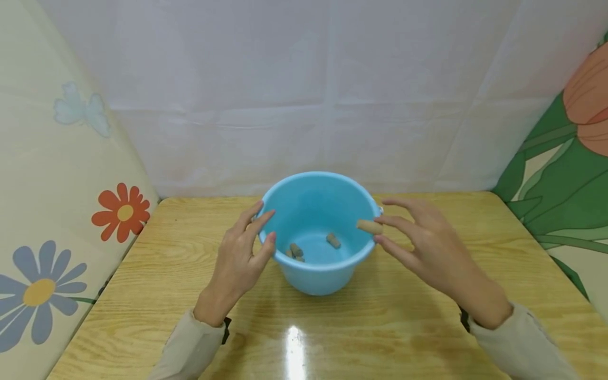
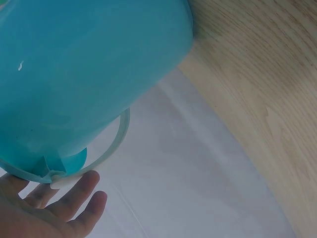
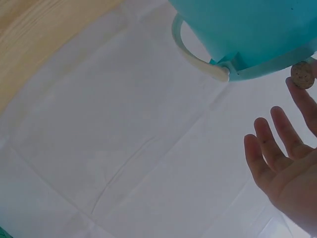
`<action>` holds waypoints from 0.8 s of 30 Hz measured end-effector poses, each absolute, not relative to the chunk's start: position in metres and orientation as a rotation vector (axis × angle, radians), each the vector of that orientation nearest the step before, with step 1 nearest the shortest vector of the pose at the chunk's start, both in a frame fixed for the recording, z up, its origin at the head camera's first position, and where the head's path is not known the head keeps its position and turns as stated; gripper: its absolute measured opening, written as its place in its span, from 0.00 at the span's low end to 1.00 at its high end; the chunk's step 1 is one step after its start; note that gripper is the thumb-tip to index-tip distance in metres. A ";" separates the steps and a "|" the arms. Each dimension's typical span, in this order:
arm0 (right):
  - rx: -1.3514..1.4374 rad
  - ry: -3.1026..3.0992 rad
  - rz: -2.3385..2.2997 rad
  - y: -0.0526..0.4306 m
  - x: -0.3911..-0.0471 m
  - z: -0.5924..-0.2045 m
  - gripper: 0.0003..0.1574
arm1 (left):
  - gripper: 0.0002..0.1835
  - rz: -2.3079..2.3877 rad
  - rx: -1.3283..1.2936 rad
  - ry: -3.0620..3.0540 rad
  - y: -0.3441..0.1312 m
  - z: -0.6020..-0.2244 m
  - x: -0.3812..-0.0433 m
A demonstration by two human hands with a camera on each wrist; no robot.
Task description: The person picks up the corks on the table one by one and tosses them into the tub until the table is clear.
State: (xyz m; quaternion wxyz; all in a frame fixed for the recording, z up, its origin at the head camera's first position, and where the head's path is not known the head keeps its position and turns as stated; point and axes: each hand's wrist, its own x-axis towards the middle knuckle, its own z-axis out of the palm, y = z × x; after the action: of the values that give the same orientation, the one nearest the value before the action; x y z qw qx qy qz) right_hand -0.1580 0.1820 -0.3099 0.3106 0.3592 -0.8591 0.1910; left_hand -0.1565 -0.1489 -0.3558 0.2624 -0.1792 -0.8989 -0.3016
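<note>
A light blue bucket (image 1: pixel 318 277) stands upright on the wooden table. Inside it several corks lie on the bottom, one cork (image 1: pixel 333 240) near the middle and a cork (image 1: pixel 296 249) among others at the left. My right hand (image 1: pixel 427 248) pinches another cork (image 1: pixel 369 227) between thumb and index finger at the bucket's right rim; its round end shows in the right wrist view. My left hand (image 1: pixel 239 258) rests at the left rim, fingers spread and fairly straight, with fingertips over the edge. In the left wrist view, its fingers (image 2: pixel 81 191) are beside the handle joint.
The bucket's pale handle (image 3: pixel 198 62) hangs behind it. A wooden table (image 1: pixel 166 285) spreads beneath. White cloth (image 1: pixel 294 105) hangs at the back, with a flower-patterned panel (image 1: pixel 43 174) on the left and another panel (image 1: pixel 570 184) on the right.
</note>
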 end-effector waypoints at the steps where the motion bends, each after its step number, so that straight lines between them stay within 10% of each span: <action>1: 0.959 -2.262 0.512 0.181 -0.159 -0.310 0.39 | 0.25 -0.815 -0.484 -2.433 -0.149 -0.356 -0.157; 12: 0.966 -2.321 0.558 0.169 -0.164 -0.315 0.18 | 0.25 -0.814 -0.485 -2.439 -0.149 -0.356 -0.156; 24: 0.900 -2.433 0.667 0.165 -0.165 -0.318 0.20 | 0.25 -0.828 -0.472 -2.457 -0.151 -0.356 -0.155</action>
State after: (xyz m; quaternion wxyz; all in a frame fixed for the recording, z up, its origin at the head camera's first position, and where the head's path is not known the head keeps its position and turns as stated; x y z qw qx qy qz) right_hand -0.1647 0.1651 -0.3177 0.2293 0.3269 -0.8842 0.2424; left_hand -0.1547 -0.1508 -0.3556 0.2503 -0.1732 -0.9027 -0.3042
